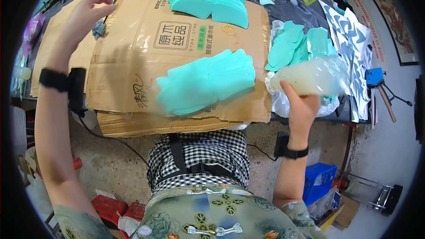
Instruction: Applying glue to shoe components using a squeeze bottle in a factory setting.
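Bright, even daylight across the flattened cardboard sheet (146,57), with colours strong and clean. Soft shadow of the raised left hand (86,15) on the cardboard below it, edges diffuse. Slight glare on the pale floor at right and on the clear plastic bag (310,77) in the right hand (301,108), itself smeared by motion blur. Blurred too: the turquoise cut pieces (206,82) at centre. Heavy fisheye bending toward the rim, straight edges curved, black vignette filling the corners. Sharper detail on the checked fabric at bottom centre.
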### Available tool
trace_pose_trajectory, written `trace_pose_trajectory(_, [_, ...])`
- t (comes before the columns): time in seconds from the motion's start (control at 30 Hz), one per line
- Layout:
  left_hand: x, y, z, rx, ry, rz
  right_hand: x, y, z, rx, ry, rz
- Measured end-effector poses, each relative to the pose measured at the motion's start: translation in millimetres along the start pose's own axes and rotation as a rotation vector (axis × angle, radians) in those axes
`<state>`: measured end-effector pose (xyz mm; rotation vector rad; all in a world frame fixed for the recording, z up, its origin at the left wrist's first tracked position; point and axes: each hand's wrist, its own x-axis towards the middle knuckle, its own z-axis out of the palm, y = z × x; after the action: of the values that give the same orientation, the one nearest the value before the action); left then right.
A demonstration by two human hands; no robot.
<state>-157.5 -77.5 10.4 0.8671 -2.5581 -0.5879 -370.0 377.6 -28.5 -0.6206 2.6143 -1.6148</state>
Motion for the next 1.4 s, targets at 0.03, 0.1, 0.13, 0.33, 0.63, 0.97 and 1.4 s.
trace_pose_trajectory(0.03, [10, -2, 13, -0.051, -0.050, 0.008, -8, -1, 0, 0.063, -0.012, 0.001])
trace_pose_trajectory(0.1, [30, -3, 34, -0.008, -0.132, 0.001, -24, -4, 14, -0.058, -0.033, -0.331])
trace_pose_trajectory(0.13, [39, -1, 44, 0.018, -0.158, -0.016, -31, -8, 26, -0.106, -0.031, -0.453])
trace_pose_trajectory(0.33, [82, 34, 102, -0.012, -0.277, -0.002, -81, -57, 117, 0.241, -0.463, -0.626])
trace_pose_trajectory(0.63, [89, 80, 151, 0.364, -0.095, 0.199, -19, -11, 39, -0.030, -0.422, -0.345])
trace_pose_trajectory(0.97, [95, 107, 147, 0.350, -0.085, 0.110, -14, 20, -20, 0.386, 0.126, 0.033])
trace_pose_trajectory(1.4, [17, 51, 19, -0.407, 0.171, 0.133, -101, -71, 123, 0.277, -0.659, -0.666])
